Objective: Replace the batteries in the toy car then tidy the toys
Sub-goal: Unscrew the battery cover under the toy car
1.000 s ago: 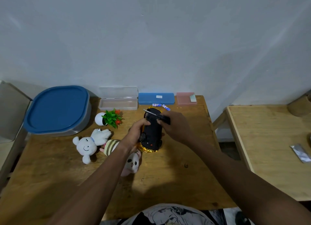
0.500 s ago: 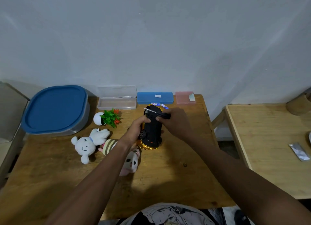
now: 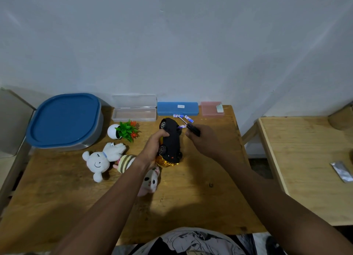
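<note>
A big blue-lidded container point(image 3: 64, 121) sits at the far left of the desk point(image 3: 191, 207), well left of the toy car point(image 3: 171, 141). Between it and the car, near the wall, an open clear case point(image 3: 133, 111) lies with its lid up, and in front of that a small plant in a white pot point(image 3: 125, 131). Nearer the person, a white plush bear point(image 3: 102, 159) lies on its back beside a striped plush point(image 3: 125, 162), and a pink cat plush point(image 3: 150, 181) lies partly under the left forearm.

The left hand point(image 3: 154, 146) is clenched round the left side of the toy car, which is turned underside up, wheels showing, its gold body against the desk. Beyond the car by the wall is a closed blue case point(image 3: 177, 108), with two small blue-and-white batteries point(image 3: 183, 117) lying just in front of it. A third battery appears to sit at the car's far right edge.

To the right of the car, the right hand point(image 3: 203, 140) grips a dark-handled screwdriver point(image 3: 191, 127), its shaft pointing away towards the batteries. A pink box point(image 3: 212, 109) stands right of the blue case. Farther right, on a second desk point(image 3: 305, 159), lies a silver foil wrapper point(image 3: 342, 170).
</note>
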Tool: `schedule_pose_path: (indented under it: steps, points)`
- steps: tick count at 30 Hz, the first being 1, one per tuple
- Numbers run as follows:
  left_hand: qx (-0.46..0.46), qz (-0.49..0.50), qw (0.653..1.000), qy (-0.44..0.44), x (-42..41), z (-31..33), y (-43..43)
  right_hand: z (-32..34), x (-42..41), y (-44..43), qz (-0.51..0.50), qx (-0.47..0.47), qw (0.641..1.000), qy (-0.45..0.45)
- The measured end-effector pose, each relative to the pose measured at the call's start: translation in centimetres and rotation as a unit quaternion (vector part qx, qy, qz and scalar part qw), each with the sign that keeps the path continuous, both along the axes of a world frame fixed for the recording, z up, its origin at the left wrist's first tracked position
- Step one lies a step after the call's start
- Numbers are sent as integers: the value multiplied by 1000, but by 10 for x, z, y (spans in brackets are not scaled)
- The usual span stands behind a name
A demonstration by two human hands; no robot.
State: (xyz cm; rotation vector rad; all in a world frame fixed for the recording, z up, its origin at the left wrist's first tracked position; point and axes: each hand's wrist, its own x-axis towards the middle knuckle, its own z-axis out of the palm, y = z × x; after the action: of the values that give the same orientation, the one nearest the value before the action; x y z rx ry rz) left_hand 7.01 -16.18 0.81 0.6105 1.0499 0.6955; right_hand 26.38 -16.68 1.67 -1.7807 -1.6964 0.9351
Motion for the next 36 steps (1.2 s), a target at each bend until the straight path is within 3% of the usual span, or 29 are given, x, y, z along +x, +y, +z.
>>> schedule_pose_path:
  steps: [4, 9, 15, 20, 29, 36]
  points:
    - [7, 31, 999, 11, 0, -2, 1, -44, 12, -22, -59, -100, 993, -22]
    - [-8, 8, 1000, 10, -2, -10, -7, -69, 8, -32, -58, -128, 985, -103]
    - [-25, 19, 999, -10, -4, -11, -10, -77, 14, -39, -48, -102, 987, -111]
    - [-28, 24, 999, -30, -2, -9, -9, -76, 25, -48, -98, -64, 989, -89]
    - [-16, 30, 999, -8, 4, -9, -16, -76, 20, -59, -103, -15, 970, -219]
    - [-31, 29, 999, -18, 3, -1, -14, -64, 21, -57, -115, 9, 972, -202]
